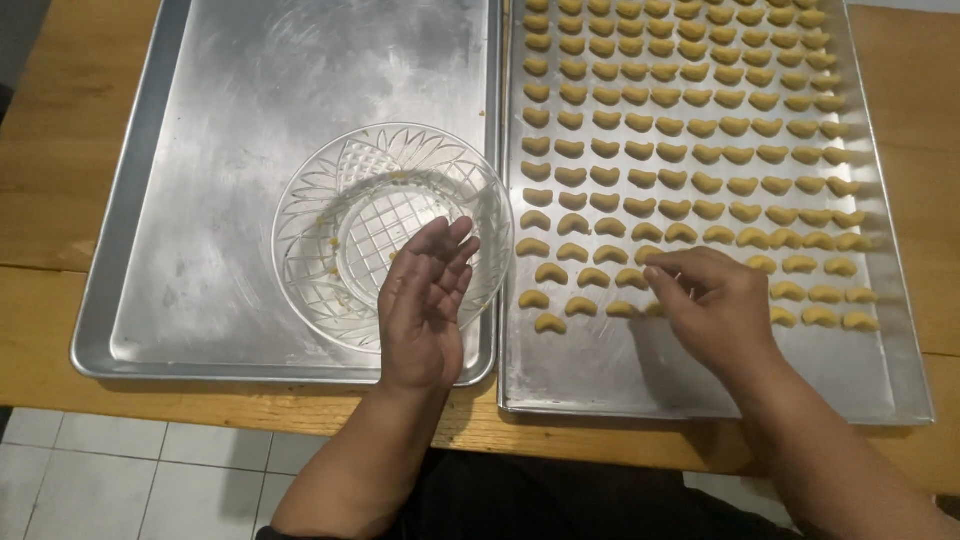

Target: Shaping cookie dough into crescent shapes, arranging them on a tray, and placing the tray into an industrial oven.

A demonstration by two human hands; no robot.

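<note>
Left hand [425,305] open and empty, palm up over bowl [310,215] on bare tray [180,200]; right hand [712,305] fingertips down among crescent cookies [640,180] on right tray [880,380], grip hidden, on counter [50,180].

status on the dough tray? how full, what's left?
Done: the right tray carries many rows of crescent dough pieces across most of its surface. In hand: the right hand sits at the nearest rows, fingertips down on the tray; the left hand hovers open over an almost empty glass bowl. Left: a bare strip at the tray's near edge.
</note>
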